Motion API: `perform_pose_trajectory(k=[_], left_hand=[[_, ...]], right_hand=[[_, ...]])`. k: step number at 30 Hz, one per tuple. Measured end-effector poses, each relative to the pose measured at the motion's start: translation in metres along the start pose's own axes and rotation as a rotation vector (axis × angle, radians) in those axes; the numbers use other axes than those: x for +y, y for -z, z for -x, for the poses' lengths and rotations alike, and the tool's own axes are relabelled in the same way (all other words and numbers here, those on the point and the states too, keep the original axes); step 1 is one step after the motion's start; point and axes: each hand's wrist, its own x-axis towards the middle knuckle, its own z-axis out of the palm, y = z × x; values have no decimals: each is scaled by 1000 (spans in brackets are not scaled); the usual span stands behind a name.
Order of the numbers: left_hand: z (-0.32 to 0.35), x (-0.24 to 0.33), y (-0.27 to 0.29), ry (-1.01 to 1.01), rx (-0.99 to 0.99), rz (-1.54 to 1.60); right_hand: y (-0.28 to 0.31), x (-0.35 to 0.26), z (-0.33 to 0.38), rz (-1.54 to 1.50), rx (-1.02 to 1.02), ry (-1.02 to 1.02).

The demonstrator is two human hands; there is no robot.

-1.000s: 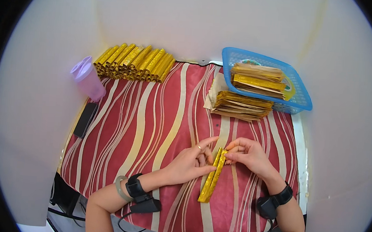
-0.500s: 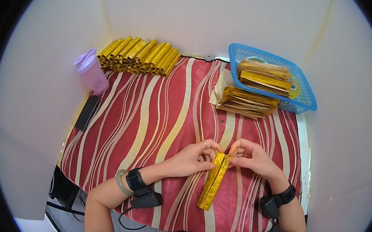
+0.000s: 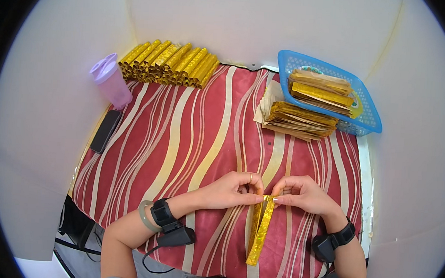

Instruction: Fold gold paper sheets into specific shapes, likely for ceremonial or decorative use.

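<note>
A long strip of folded gold foil paper hangs lengthwise toward me over the front of the table. My left hand pinches the left side of its far end between thumb and fingers; a ring and a pale bangle show on that arm. On the right side of the same end, my right hand grips it between thumb and fingertips. The strip's two long sides stand apart, with a dark, narrow gap between them. Parts of the far end are covered by my fingers.
Rolled gold foil tubes are piled at the back left, beside a lilac lidded cup and a black phone. A blue basket holds brown-and-gold paper; another foil paper stack lies before it. Striped red cloth covers the table.
The far end of the foil strip has come slightly nearer me with both hands. Its flat two-panel shape has turned and opened into a narrower, raised form.
</note>
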Motion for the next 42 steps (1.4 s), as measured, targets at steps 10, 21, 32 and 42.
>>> perform_pose_trajectory(k=[10, 21, 32, 42], left_hand=[[1, -6, 3, -221, -31, -105], [-1, -5, 2, -194, -54, -162], [-1, -3, 3, -180, -72, -129], [-2, -3, 4, -183, -125, -149]], right_hand=[[-2, -3, 0, -11, 24, -20], [-1, 0, 0, -2, 9, -7], [-1, 0, 1, -26, 4, -8], [0, 2, -1, 1, -41, 13]])
